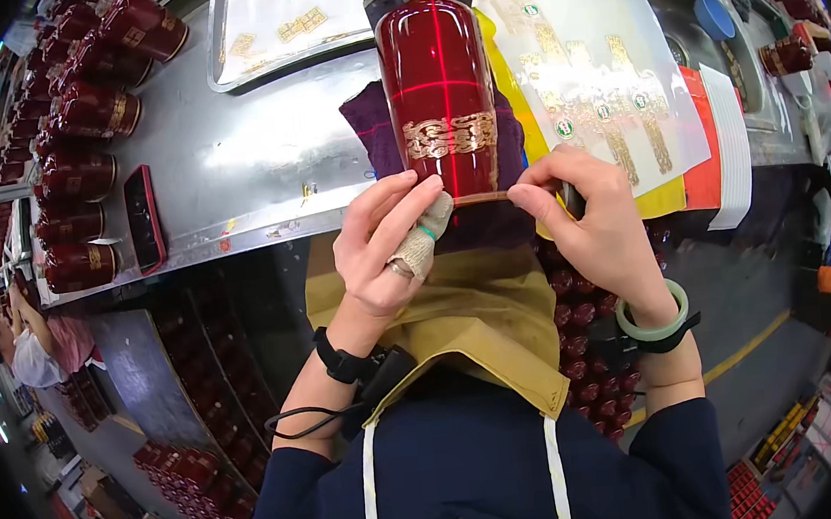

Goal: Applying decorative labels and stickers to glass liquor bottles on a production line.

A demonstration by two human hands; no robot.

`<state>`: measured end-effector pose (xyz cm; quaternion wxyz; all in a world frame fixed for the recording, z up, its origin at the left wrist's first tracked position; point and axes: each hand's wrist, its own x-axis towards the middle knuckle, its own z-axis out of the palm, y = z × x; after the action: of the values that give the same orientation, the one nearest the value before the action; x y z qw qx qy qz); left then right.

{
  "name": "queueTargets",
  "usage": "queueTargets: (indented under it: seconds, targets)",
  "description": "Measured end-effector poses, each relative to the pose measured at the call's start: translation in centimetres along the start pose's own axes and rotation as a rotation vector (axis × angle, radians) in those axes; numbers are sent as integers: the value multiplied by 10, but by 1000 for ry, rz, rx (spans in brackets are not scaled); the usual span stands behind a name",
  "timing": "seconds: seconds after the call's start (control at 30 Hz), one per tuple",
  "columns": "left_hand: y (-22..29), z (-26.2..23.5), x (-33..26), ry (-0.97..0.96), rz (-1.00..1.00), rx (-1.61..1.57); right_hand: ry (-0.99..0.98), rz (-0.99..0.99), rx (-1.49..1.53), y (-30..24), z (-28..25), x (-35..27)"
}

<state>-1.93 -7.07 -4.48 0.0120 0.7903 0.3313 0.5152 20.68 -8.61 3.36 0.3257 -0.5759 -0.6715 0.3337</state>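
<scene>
1. Left hand [384, 247] of mine rests at the base of the glossy dark-red glass bottle with a gold patterned band [439, 87], fingers loosely curled and partly spread, the fingertips touching the bottle's lower left edge.
2. One finger of that hand wears a beige cloth finger cot [424, 244], which lies against the bottle's bottom rim.
3. On the other side, my right hand [597, 222] pinches thumb and forefinger together at the bottle's lower right corner; the other fingers are curled in, and a pale green bangle [654, 322] sits on the wrist.
4. I have the bottle lying lengthwise on a purple cloth [372, 123] at the near edge of the shiny metal surface [247, 176], its neck pointing away from me and red laser lines crossing its body.
5. A metal tray [214, 39] beyond, to the left of the bottle, holds clear sheets with gold decals.
6. More clear sheets of gold decals [588, 73] lie to the right of the bottle.
7. Rows of similar dark-red bottles [82, 121] lie on their sides along the left of the surface, with a flat red-edged phone-like slab [143, 218] beside them.
</scene>
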Motion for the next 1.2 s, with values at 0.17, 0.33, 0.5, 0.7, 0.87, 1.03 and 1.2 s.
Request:
queueTargets:
  seconds: [0.17, 0.33, 0.5, 0.7, 0.87, 1.03, 1.2]
  targets:
    - [7, -6, -1, -49, -79, -3, -18, 63, 3, 5, -5, -1]
    - [7, -5, 2, -80, -17, 79, -14, 69, -13, 4, -4, 0]
    - [11, -2, -1, -98, 24, 181, -8, 59, -17, 7, -2, -1]
    - [12, -2, 14, -64, -126, -65, -27, 68, 0, 1, -2, -1]
    - [11, -2, 7, 56, -146, 27, -9, 24, 8, 3, 1, 0]
    - [7, -4, 0, -15, -101, 44, -24, 43, 30, 0, -2, 1]
    - [6, -3, -3, -11, -52, 33, -19, 49, 15, 3, -2, 1]
